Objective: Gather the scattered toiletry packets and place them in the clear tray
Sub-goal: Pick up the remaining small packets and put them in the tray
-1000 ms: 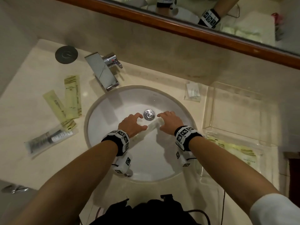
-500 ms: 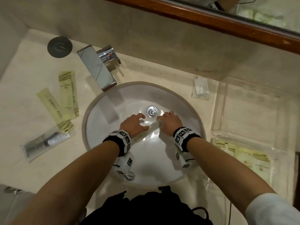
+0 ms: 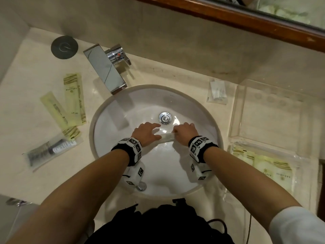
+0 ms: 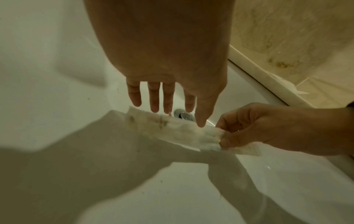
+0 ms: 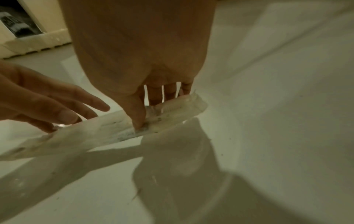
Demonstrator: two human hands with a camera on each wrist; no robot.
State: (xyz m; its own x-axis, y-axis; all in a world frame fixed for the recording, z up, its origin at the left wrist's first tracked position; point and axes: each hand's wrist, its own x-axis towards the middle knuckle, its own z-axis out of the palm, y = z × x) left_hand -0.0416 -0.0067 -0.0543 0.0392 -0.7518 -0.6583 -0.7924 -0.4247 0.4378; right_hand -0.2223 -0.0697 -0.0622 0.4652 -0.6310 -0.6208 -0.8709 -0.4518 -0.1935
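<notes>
Packet, long, translucent white, faintly printed: right grip pinches one end; left grip spread wide.

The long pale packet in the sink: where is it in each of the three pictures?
Head: long pale packet mid-frame, between the hands, below the drain.
Left wrist: centre-right, its right end pinched by the right hand.
Right wrist: lower left to centre.
Shared landmark: white sink basin.

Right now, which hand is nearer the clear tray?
Right. The right hand pinches a packet in the sink, on the clear tray's side; the left hand lies farther away, beyond it.
</notes>
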